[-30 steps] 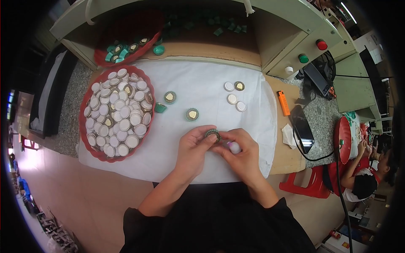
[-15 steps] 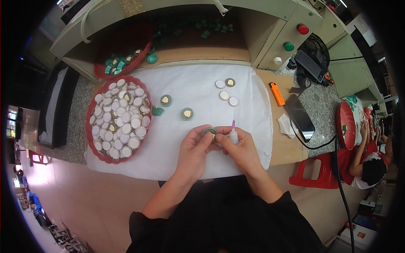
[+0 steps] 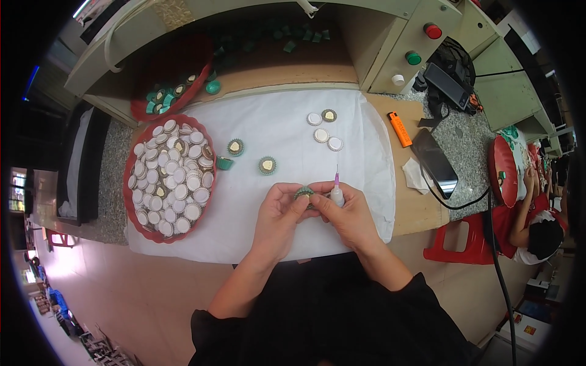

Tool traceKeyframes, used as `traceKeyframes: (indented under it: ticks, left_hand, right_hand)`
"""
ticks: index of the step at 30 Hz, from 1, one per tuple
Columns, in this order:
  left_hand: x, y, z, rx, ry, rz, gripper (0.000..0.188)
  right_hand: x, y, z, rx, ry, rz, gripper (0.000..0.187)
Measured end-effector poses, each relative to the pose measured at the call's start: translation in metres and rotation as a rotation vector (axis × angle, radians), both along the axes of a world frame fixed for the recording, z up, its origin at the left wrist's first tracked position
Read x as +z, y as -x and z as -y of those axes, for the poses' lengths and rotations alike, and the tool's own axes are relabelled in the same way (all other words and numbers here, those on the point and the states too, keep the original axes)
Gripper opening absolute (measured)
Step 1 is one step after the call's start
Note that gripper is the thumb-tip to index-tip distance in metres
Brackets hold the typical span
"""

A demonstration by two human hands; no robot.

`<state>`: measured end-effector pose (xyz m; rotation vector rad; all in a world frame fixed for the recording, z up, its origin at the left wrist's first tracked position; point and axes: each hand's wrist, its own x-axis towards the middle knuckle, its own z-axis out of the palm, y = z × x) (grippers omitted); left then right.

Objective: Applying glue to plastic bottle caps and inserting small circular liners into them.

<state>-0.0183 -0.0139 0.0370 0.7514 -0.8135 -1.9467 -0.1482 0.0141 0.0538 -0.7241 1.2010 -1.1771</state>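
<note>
Head view. Left hand (image 3: 278, 216) and right hand (image 3: 349, 215) meet over the near edge of the white cloth (image 3: 287, 131). Left fingers curled, pinching a small green-rimmed cap (image 3: 303, 194) at the fingertips; right thumb and forefinger touch the same cap from the other side. Right hand also closed round a small white glue bottle (image 3: 336, 195), its pink needle tip upright, just beside the cap. Left of the hands: red tray (image 3: 131, 210) packed with white-faced caps. Two loose caps with gold centres (image 3: 267, 165) on the cloth between tray and hands; four more caps (image 3: 323, 126) further off. Orange lighter (image 3: 400, 129) on the bench right of the cloth
</note>
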Motion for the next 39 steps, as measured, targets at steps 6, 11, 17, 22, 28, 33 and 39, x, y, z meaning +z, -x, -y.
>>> traceKeyframes:
  ticks: [6, 11, 17, 22, 28, 33, 39]
  left_hand:
    - [-0.005, 0.000, 0.003, -0.011, -0.021, -0.011, 0.020]
    - [-0.008, 0.002, 0.002, 0.030, 0.002, 0.062, 0.021]
    - [-0.011, 0.005, 0.003, 0.072, 0.010, 0.063, 0.022]
    - [-0.014, 0.011, -0.004, 0.154, 0.110, 0.110, 0.027]
    - [-0.001, -0.005, 0.006, -0.029, 0.155, 0.274, 0.035]
    - [-0.004, -0.007, 0.002, -0.007, 0.162, 0.192, 0.031]
    - [-0.010, -0.005, 0.002, 0.070, 0.097, 0.148, 0.026]
  right_hand:
    - [-0.001, 0.000, 0.001, -0.002, 0.018, -0.031, 0.022]
    - [-0.015, -0.002, 0.003, -0.014, 0.078, -0.134, 0.020]
    - [-0.005, -0.003, 0.005, 0.024, -0.034, -0.175, 0.020]
    - [-0.006, -0.003, 0.005, -0.075, -0.055, 0.002, 0.024]
    - [0.004, 0.002, 0.005, 0.001, 0.061, -0.061, 0.025]
    - [0.002, 0.003, 0.004, 0.000, 0.044, -0.142, 0.025]
    - [0.003, 0.001, 0.006, 0.008, -0.007, -0.094, 0.022]
